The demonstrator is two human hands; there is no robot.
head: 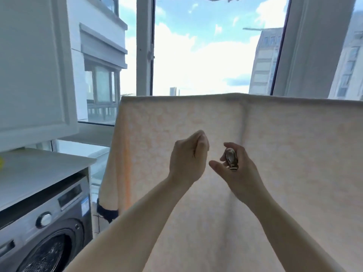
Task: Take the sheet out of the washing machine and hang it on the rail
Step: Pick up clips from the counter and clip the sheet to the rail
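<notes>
— Both forearms reach up from the bottom edge, bare, hands close together in front of the sheet (pixel 275 154). What is the left hand (pixel 187 160) doing?

— Its fingers are curled into a loose fist, the tips bunched at the top. Whether they pinch any cloth, I cannot tell.

— And the right hand (pixel 238 165)?

— That one's fingers are curled round a small shiny clip (pixel 231 159), thumb stretched out towards the left hand.

— Where is the sheet itself?

— Hanging in front of the open window (pixel 206 55), pale peach, draped over a straight edge; the rail itself is hidden beneath the fold. One vertical crease runs down just right of the hands.

— And the washing machine (pixel 49 232)?

— Down at the lower left, grey, under a white counter (pixel 39 173), its round dark door facing out, a white cabinet (pixel 33 65) above.
</notes>
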